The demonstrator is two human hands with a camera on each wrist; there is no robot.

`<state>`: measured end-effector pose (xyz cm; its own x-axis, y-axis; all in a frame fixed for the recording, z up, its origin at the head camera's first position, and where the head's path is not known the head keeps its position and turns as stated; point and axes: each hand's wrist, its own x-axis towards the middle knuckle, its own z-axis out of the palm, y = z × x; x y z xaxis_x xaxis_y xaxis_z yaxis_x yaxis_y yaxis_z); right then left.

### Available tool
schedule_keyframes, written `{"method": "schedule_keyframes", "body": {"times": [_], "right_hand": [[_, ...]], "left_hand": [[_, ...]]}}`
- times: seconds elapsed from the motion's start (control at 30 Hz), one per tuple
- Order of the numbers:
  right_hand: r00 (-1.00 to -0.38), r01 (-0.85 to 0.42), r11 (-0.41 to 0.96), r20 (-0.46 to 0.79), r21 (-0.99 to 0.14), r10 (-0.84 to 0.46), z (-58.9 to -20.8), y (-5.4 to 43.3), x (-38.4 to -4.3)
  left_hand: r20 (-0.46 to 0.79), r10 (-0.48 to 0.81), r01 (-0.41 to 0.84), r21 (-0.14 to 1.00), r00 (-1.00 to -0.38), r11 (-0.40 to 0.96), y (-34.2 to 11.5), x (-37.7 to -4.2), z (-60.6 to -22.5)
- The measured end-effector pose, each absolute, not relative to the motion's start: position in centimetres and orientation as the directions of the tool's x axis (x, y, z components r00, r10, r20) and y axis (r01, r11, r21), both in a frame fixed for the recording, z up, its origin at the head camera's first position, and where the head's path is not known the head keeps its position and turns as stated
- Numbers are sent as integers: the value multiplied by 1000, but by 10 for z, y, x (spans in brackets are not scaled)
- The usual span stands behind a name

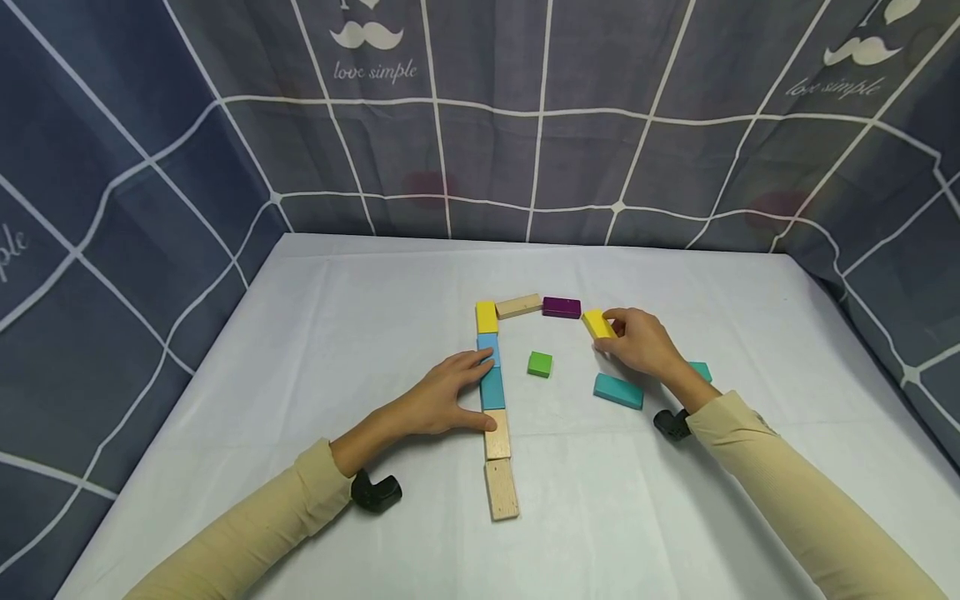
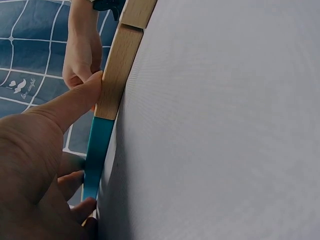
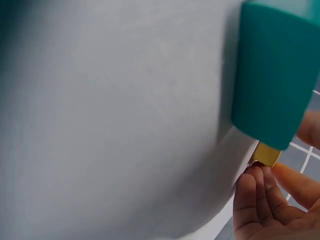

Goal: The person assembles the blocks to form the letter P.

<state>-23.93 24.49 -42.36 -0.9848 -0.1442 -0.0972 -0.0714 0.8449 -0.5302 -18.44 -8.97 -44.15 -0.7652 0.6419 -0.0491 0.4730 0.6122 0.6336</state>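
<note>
A row of blocks runs up the middle of the white table: two plain wooden blocks (image 1: 501, 490), a teal block (image 1: 492, 389), a light blue block (image 1: 487, 342) and a yellow block (image 1: 486, 317) at the far end. My left hand (image 1: 442, 396) rests on this row, its extended thumb on the upper wooden block (image 2: 116, 75) and fingertips on the blue and teal ones. From the far end, a wooden block (image 1: 519, 306) and a purple block (image 1: 562, 307) continue rightward. Just past the purple one, my right hand (image 1: 640, 340) pinches another yellow block (image 1: 597, 324) between thumb and fingers.
A small green block (image 1: 539, 364) lies inside the bend of the row. Nearer me on the right is a loose teal block (image 1: 618, 391); another teal block (image 1: 701, 371) is partly hidden behind the right wrist. A dark gridded curtain (image 1: 487, 158) borders the table's back and sides.
</note>
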Motion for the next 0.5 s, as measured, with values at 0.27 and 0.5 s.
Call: {"method": "schedule_keyframes", "body": {"times": [0.27, 0.5], "right_hand": [[-984, -86, 836, -87, -542, -158, -423, 245, -237], [-983, -85, 834, -88, -545, -158, -423, 245, -237]], "left_hand": [[-45, 644, 471, 643, -764, 604, -91, -184, -441], [-40, 646, 477, 641, -762, 602, -91, -184, -441]]}}
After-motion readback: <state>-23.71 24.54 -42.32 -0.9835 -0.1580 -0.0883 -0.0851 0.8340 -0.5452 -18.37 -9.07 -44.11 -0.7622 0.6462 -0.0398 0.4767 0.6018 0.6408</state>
